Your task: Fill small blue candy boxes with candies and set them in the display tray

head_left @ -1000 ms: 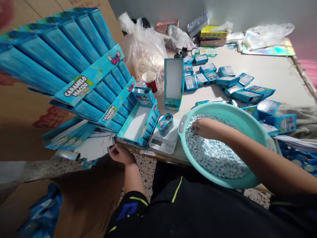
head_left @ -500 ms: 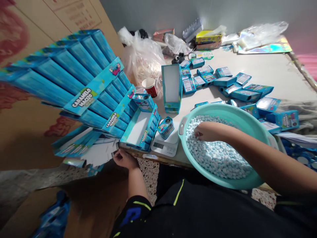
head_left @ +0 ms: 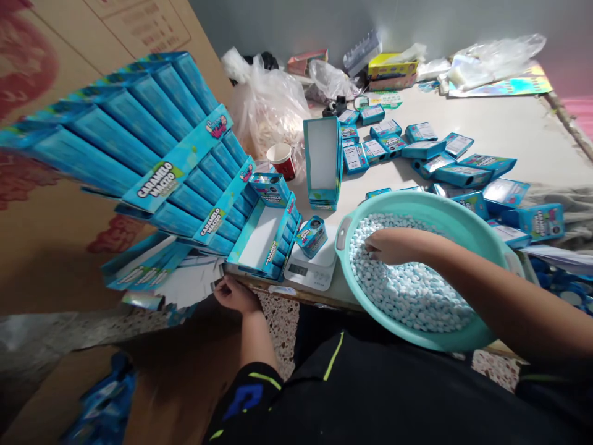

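Observation:
In the head view, my right hand (head_left: 393, 246) reaches into a turquoise tub (head_left: 414, 341) of small white and pale blue candies (head_left: 417, 296). Its fingers are curled, with the tips down among the candies. My left hand (head_left: 237, 296) is at the table's front edge, beside a fanned stack of white cards (head_left: 192, 283). Its fingers are bent closed, and what they grip, if anything, is hidden. Between the hands, a small blue candy box (head_left: 312, 236) stands upright on a white digital scale (head_left: 309, 272). Left of the scale, another small blue box (head_left: 269, 188) sits at the back of a display tray (head_left: 258, 238).
Tall stacks of blue display trays (head_left: 171, 148) lean against a large cardboard box (head_left: 60, 247) at left. More trays (head_left: 323, 161) stand behind the scale, near a red cup (head_left: 282, 162) and plastic bag (head_left: 273, 105). Several blue boxes (head_left: 435, 164) lie scattered behind the tub.
My right hand stays among the candies, with barely any shift of the fingers. My left hand remains at the table edge. The whole view has shifted slightly.

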